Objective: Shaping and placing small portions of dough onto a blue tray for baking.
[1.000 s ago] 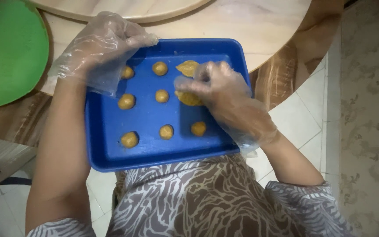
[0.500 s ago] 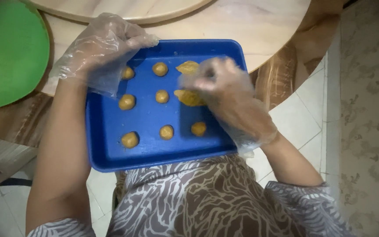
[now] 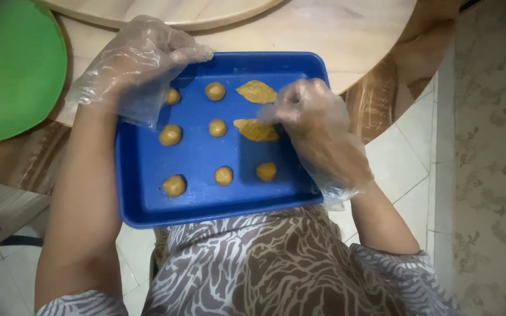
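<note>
A blue tray rests on the table edge and my lap. It holds several small tan dough balls and two flattened leaf-shaped dough pieces, one at the far side and one in the middle. My left hand, in a clear plastic glove, lies over the tray's far left corner with fingers spread along the rim. My right hand, also gloved, has its fingers bunched and pressing on the right end of the middle flattened piece.
A green round plate lies at the left on the wooden table. A pale round board sits at the far edge. Tiled floor and a patterned surface are on the right.
My right hand has shifted slightly over the middle flattened dough piece, its fingers working at that piece's right end. My left hand and the tray have stayed in place.
</note>
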